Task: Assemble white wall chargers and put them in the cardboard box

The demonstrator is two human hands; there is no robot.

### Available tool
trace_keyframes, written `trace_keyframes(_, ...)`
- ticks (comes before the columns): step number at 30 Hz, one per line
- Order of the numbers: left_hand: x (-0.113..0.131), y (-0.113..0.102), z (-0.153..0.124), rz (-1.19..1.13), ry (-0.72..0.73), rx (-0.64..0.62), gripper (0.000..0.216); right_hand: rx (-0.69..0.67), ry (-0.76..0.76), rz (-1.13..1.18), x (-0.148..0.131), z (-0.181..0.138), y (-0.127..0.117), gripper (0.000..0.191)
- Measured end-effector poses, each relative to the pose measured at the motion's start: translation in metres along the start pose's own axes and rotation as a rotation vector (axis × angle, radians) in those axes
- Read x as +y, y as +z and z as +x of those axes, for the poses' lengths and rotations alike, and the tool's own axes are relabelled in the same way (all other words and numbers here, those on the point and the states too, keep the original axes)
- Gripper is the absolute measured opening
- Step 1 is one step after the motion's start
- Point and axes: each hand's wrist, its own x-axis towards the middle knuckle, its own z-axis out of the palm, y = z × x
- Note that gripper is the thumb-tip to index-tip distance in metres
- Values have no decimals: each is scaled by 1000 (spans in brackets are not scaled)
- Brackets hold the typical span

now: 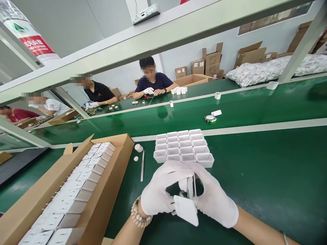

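Observation:
Both my hands wear white gloves and meet low at the centre of the green bench. My left hand [158,190] and my right hand [214,199] are both closed round a small white plastic casing [190,187] held between them. A loose flap of white glove cloth [186,210] hangs under it. Just beyond my hands stands a block of several open white casings [184,147] in neat rows. At my left a long cardboard box [107,197] is packed with several white casings [76,190].
Metal tweezers [142,165] and two small white round parts [138,148] lie between the box and the block. A green conveyor belt [255,105] carries a small part [211,118]. Several people work on the far side. Cartons and bags of white parts [258,71] stand behind.

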Motion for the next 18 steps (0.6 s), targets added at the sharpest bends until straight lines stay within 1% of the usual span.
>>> trace_keyframes(3, 6, -1, 4, 20, 19, -71, 56, 1, 9, 1, 1, 0, 1, 67)
trace_keyframes(7, 8, 0, 7, 13, 54, -98, 59, -3, 13, 20, 2, -1, 2, 65)
trace_keyframes(13, 5, 2, 5, 71, 88, -101, 61, 6, 15, 37, 4, -1, 4, 61)
trace_keyframes(18, 5, 2, 7, 33, 106, -78, 58, -1, 19, 53, 5, 0, 3, 58)
